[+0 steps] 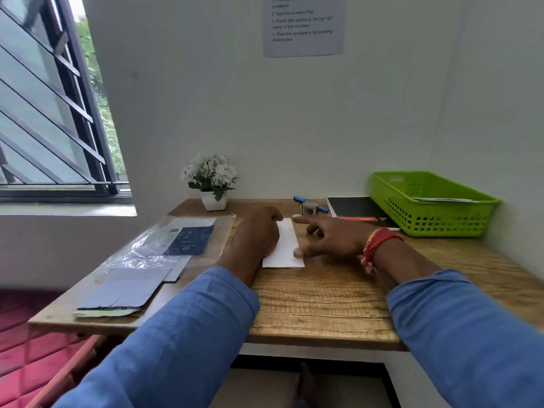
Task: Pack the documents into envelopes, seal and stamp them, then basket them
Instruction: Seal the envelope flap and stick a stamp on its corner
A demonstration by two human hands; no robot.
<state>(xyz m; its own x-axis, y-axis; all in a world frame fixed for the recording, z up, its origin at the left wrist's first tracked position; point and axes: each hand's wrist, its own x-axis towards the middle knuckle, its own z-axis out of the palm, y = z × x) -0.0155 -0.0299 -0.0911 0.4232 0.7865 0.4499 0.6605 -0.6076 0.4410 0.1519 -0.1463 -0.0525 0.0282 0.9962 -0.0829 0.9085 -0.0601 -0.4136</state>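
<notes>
A white folded paper [285, 245] lies flat in the middle of the wooden desk [323, 301]. My left hand [259, 232] rests with curled fingers on its left edge. My right hand [332, 238] hovers with spread fingers over its right edge, thumb touching the paper's lower right part; it is slightly blurred. A stack of blue-grey envelopes [126, 293] lies at the front left beside a clear plastic packet [176, 240] with a dark blue card. The green basket [429, 204] at the back right holds some paper.
A small pot of white flowers [212, 179] stands at the back of the desk. A blue pen [301, 199], a small round grey object [309, 208] and a black notebook [357, 210] lie behind my hands. An instruction sheet [303, 25] hangs on the wall.
</notes>
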